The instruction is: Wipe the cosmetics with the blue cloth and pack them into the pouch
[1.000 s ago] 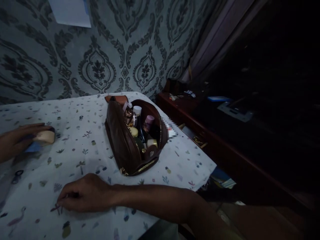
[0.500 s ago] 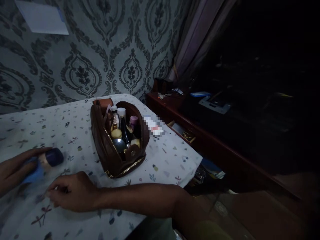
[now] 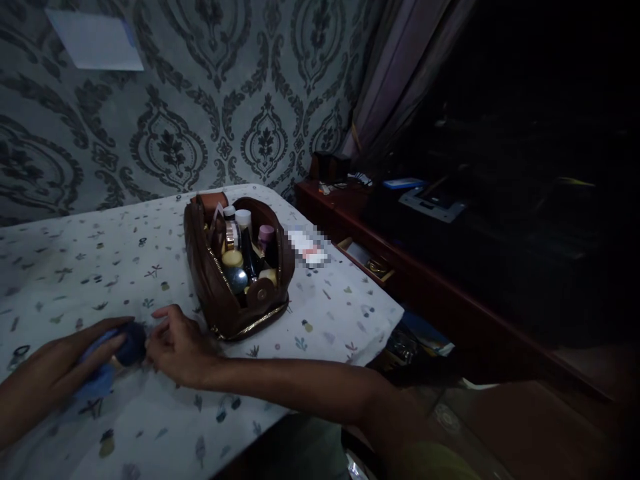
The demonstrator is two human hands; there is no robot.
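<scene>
My left hand is closed around a small bottle with a dark blue cap and a lighter blue body, blurred by motion. The bottle is tilted low over the table, cap toward the right. Close beside the cap is my right hand, its fingers loosely bent and apart with nothing visible in them; whether the fingertips touch the cap I cannot tell. Just beyond my right hand stands an unzipped brown toiletry bag. Inside it are a yellow-lidded jar, a white-capped bottle, a pink-capped bottle and other cosmetics.
A patterned white cloth covers the table. Right of the bag lies a pixelated packet. Past the table's right edge stands a dark red desk with a partly open drawer. Patterned wallpaper rises behind.
My left hand has brought the bottle rightward and slightly down. My right hand has moved up and right, and its fingers now meet close to the cap. The view has shifted slightly.
</scene>
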